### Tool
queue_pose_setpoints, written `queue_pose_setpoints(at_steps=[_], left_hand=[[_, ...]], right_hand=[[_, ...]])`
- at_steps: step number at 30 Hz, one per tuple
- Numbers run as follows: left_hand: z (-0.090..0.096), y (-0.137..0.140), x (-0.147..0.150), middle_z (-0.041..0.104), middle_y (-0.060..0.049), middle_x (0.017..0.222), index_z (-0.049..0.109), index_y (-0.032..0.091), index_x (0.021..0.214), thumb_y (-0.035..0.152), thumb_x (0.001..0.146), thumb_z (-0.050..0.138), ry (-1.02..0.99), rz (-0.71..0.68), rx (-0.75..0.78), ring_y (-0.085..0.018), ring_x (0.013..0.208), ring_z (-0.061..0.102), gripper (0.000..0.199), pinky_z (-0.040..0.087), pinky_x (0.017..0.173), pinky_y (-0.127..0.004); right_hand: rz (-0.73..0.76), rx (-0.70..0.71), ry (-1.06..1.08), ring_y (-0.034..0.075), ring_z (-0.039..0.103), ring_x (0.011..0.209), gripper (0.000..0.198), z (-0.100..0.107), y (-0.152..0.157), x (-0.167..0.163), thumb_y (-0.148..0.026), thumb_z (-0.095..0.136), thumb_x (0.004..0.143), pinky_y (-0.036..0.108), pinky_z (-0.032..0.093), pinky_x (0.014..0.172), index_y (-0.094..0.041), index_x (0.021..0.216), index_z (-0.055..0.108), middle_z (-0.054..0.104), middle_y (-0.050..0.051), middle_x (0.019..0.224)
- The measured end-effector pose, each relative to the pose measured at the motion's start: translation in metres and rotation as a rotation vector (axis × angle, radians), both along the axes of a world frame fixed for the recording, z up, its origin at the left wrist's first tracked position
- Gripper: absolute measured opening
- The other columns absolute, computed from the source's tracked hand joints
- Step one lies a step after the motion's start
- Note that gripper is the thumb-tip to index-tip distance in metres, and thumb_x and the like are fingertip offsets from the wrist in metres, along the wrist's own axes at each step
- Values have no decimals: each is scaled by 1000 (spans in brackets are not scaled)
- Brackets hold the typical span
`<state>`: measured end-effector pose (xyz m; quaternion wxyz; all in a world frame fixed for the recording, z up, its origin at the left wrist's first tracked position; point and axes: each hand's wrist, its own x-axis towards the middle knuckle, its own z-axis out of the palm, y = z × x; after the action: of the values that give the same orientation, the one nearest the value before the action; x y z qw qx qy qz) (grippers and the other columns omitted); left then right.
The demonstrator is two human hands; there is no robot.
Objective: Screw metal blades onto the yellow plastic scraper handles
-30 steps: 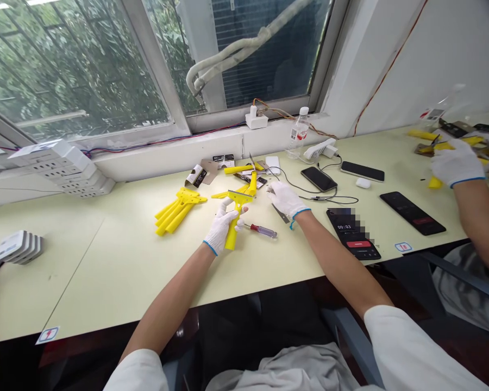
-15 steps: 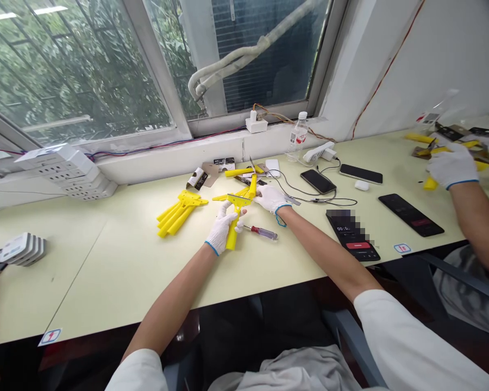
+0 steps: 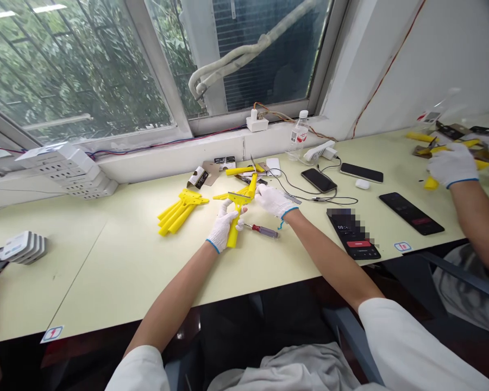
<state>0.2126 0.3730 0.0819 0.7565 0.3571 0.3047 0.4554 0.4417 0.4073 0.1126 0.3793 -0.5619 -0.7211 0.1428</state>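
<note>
My left hand (image 3: 222, 225), in a white knit glove, is closed around the yellow handle of a scraper (image 3: 233, 236). The scraper's head, with a thin metal blade along its top edge, points away from me. A screwdriver (image 3: 267, 232) with a clear, red-collared handle is just right of this hand, its shaft reaching toward my fingertips. My gloved right hand (image 3: 275, 200) is low over the table beside another yellow scraper handle (image 3: 252, 185). Its fingers are bent together, and anything between them is hidden. A pile of yellow scrapers (image 3: 181, 210) lies to the left.
Behind my hands lie opened small boxes (image 3: 198, 177) and a white case (image 3: 273, 166). Phones (image 3: 318, 181), cables and a bottle (image 3: 299, 133) are to the right. White boxes (image 3: 71, 171) are stacked by the window. A co-worker's gloved hand (image 3: 453, 165) is at far right.
My right hand stays by the yellow handles, its wrist and forearm shifted slightly. The left hand still holds the scraper in nearly the same place. The view has moved a little.
</note>
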Motion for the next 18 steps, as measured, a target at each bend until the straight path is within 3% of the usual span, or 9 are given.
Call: queue_pose_setpoints(at_steps=[4,9,14,18], left_hand=[[2,-2,1,76,-9,123,41,34,157,21,83,86,6,-11,32,-10,64,63,87,49,56,-21],[4,-5,2,77,-9,123,41,34,159,23,84,84,29,16,84,-10,61,62,87,47,55,-22],[10,-11,6,77,-10,124,40,31,163,26,84,82,84,27,138,-10,60,63,90,48,56,-24],[12,-16,8,77,-10,125,38,31,167,26,86,81,118,9,176,-10,60,62,92,51,59,-27]], right_hand=[[21,-97,4,20,66,100,19,3,-4,1,-26,60,111,37,53,100,-11,113,72,77,11,106],[80,-115,55,21,65,105,26,11,-11,-8,-20,49,109,36,50,101,-12,121,71,78,12,119],[134,-133,81,20,69,103,24,18,-20,-16,-31,60,111,38,57,102,-12,119,74,76,9,115],[141,-117,106,22,72,111,38,19,-27,-22,-47,68,110,41,63,100,-13,127,73,73,9,123]])
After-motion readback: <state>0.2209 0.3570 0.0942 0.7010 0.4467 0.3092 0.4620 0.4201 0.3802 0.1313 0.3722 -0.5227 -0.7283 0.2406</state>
